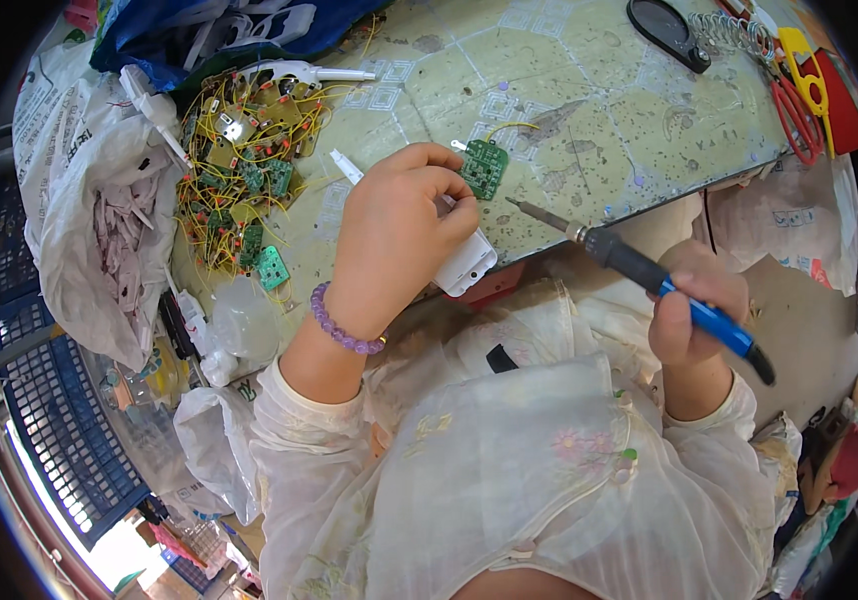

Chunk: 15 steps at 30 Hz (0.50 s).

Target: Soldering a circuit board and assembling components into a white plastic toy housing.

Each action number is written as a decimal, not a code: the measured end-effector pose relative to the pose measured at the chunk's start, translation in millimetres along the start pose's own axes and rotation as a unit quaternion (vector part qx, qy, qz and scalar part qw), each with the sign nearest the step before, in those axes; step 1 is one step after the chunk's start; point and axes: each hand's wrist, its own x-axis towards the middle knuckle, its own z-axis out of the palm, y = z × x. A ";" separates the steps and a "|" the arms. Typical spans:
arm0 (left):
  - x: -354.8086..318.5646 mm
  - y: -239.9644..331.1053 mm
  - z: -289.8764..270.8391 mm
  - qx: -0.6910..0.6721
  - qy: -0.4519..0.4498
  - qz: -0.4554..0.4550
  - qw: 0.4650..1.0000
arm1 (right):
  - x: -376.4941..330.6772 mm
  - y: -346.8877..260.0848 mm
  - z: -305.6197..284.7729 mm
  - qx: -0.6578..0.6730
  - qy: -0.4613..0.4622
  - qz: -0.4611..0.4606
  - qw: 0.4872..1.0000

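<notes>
My left hand (411,215) is closed, its bent fingertips pinching at the left edge of a small green circuit board (485,168). A thin yellow wire sticks out from the board's top. Beneath that hand a long white plastic casing (467,264) lies at the table's near edge, partly covered by the palm. My right hand (694,300) grips a soldering iron (639,262) by its blue and black handle. The iron's metal tip points left and is just to the right of the board, apart from it.
Left of my hands lies a heap of circuit boards (239,175) with yellow wires. A white bag (109,220) of pale parts stands beside it, a blue bag (219,40) behind. A magnifying glass (667,32), coiled iron stand (734,35), red-handled scissors (797,122) and yellow tool (802,80) lie far right.
</notes>
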 end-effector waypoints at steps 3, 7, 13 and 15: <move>1.8 3.3 0.5 0.021 0.002 -0.003 1.000 | 2.9 -4.2 0.6 -0.026 -0.050 -0.045 0.997; 4.5 4.1 0.4 0.036 -0.007 -0.008 0.999 | 2.2 -10.4 2.1 -0.068 -0.087 -0.028 0.993; 11.2 11.6 -3.2 0.081 -0.033 0.001 0.996 | 2.1 -8.8 7.0 -0.056 -0.070 -0.015 0.996; 12.3 11.9 -3.3 0.093 -0.043 0.002 0.995 | 3.8 -8.8 7.6 -0.058 -0.072 -0.014 0.996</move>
